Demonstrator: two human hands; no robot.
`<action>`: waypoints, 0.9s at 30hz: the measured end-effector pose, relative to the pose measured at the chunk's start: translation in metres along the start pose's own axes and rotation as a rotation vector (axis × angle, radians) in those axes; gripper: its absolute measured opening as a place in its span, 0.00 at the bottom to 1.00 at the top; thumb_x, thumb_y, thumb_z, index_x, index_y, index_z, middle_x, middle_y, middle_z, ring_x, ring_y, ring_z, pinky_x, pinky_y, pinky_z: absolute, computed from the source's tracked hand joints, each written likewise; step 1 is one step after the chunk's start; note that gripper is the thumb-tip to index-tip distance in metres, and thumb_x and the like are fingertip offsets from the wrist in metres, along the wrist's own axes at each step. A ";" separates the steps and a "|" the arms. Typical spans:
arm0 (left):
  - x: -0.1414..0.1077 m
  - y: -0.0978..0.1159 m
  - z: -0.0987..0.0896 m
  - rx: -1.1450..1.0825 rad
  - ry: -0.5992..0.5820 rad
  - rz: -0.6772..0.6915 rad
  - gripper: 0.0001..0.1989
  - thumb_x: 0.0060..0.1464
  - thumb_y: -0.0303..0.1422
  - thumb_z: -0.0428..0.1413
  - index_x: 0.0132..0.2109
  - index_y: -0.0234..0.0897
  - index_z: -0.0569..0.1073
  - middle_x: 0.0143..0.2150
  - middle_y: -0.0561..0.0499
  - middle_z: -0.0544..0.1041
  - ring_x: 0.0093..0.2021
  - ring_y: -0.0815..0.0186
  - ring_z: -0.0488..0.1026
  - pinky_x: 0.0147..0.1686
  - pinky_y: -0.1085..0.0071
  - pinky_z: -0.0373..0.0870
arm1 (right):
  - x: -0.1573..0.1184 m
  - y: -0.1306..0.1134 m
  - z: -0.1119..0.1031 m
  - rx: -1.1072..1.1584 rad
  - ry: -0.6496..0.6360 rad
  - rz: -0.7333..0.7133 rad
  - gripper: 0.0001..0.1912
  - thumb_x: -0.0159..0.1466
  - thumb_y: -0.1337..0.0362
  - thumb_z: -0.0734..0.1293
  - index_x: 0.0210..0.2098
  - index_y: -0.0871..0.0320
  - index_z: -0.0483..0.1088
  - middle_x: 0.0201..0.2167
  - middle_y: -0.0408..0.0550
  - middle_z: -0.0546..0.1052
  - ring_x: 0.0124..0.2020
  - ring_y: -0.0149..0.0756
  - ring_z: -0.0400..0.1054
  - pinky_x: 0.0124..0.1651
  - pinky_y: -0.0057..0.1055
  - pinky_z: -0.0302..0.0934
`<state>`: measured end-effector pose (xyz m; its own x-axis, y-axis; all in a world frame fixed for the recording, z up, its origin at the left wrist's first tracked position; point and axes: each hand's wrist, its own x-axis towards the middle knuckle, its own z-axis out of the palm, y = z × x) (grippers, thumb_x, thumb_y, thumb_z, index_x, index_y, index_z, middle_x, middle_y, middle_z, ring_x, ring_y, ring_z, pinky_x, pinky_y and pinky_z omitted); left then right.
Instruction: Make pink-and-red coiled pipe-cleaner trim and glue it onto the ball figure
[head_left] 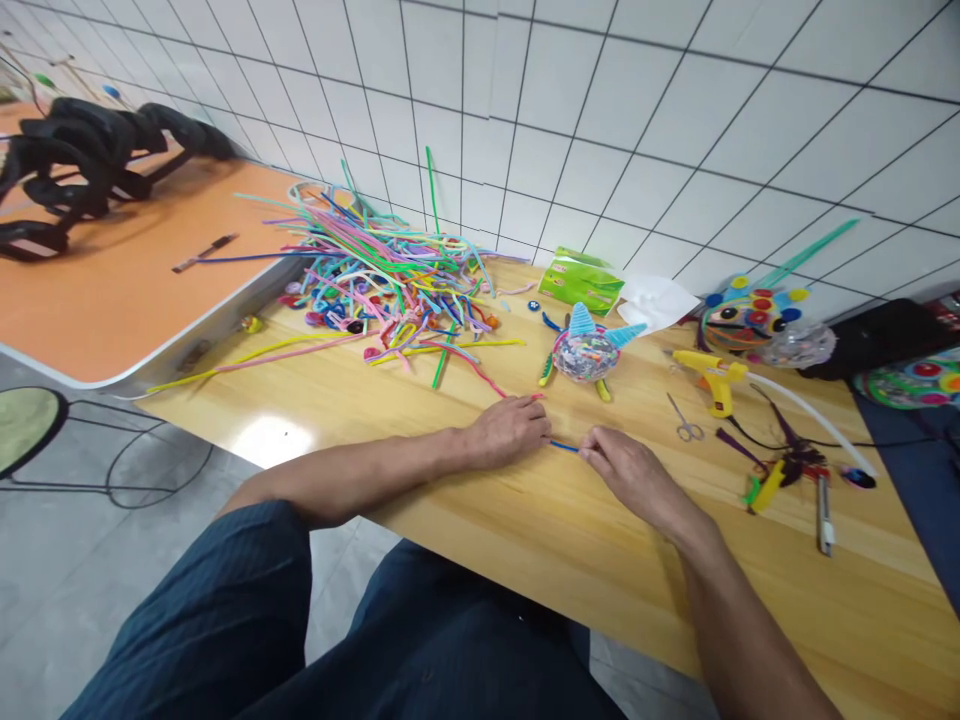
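Note:
A short length of blue pipe cleaner [564, 446] stretches between my two hands, low over the wooden table. My left hand [510, 432] is closed on its left end, and my right hand [619, 465] pinches the other end. Most of its left part is hidden by my fingers. Just behind my hands stands a ball-shaped craft figure [586, 357] with light blue ears, yellow-green legs and a darker blue piece at its left. A red pipe cleaner [489, 382] runs up to my left fingers; I cannot tell whether they touch it.
A heap of coloured pipe cleaners [390, 260] lies back left. Behind the figure are a green tissue pack [582, 282] and white tissue [656, 303]. Scissors [687, 420], a yellow glue gun [711, 378] with its cord and a utility knife [825, 515] lie right. An orange table [225, 205] adjoins left.

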<state>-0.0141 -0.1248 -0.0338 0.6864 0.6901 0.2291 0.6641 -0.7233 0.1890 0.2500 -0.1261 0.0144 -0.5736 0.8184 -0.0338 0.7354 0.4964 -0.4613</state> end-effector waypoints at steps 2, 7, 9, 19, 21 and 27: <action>-0.002 0.002 -0.002 -0.007 0.030 0.021 0.15 0.78 0.40 0.55 0.50 0.36 0.83 0.49 0.44 0.84 0.49 0.58 0.79 0.47 0.62 0.69 | 0.000 -0.006 0.003 0.055 0.064 -0.033 0.08 0.73 0.64 0.64 0.36 0.51 0.69 0.32 0.45 0.82 0.33 0.40 0.77 0.39 0.35 0.66; -0.008 0.005 -0.008 -0.030 0.205 0.080 0.21 0.79 0.41 0.51 0.43 0.39 0.84 0.46 0.44 0.82 0.46 0.59 0.77 0.44 0.61 0.62 | -0.001 -0.013 0.009 0.066 0.282 -0.233 0.07 0.77 0.62 0.66 0.44 0.52 0.77 0.37 0.47 0.86 0.38 0.41 0.82 0.43 0.35 0.71; -0.009 0.006 -0.011 -0.033 0.274 0.042 0.23 0.80 0.42 0.49 0.42 0.39 0.84 0.42 0.43 0.80 0.44 0.59 0.76 0.42 0.62 0.61 | 0.000 -0.010 0.008 0.029 0.349 -0.291 0.08 0.78 0.61 0.66 0.46 0.52 0.79 0.38 0.49 0.87 0.39 0.42 0.83 0.45 0.36 0.73; -0.006 -0.003 -0.010 -0.477 0.384 -0.161 0.21 0.79 0.41 0.51 0.44 0.36 0.83 0.35 0.45 0.84 0.41 0.60 0.82 0.42 0.66 0.69 | 0.002 0.021 -0.013 0.130 0.547 -0.100 0.09 0.72 0.58 0.71 0.41 0.52 0.83 0.37 0.48 0.88 0.37 0.43 0.83 0.44 0.37 0.76; -0.005 -0.003 -0.012 -0.628 0.405 -0.199 0.22 0.78 0.42 0.52 0.40 0.35 0.82 0.34 0.46 0.83 0.37 0.62 0.80 0.40 0.68 0.69 | 0.002 0.021 -0.015 0.166 0.562 -0.045 0.09 0.71 0.56 0.72 0.40 0.52 0.84 0.36 0.47 0.88 0.36 0.43 0.83 0.44 0.37 0.76; -0.002 0.004 -0.020 -1.055 0.280 -0.295 0.24 0.71 0.51 0.56 0.34 0.36 0.75 0.27 0.55 0.69 0.29 0.69 0.65 0.32 0.72 0.63 | 0.006 0.004 -0.006 0.388 0.551 0.079 0.10 0.67 0.55 0.73 0.34 0.53 0.83 0.32 0.46 0.85 0.35 0.40 0.78 0.43 0.37 0.71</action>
<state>-0.0191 -0.1294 -0.0144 0.3659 0.9036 0.2229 0.1160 -0.2820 0.9524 0.2520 -0.1172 0.0178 -0.1804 0.9268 0.3293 0.5257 0.3738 -0.7641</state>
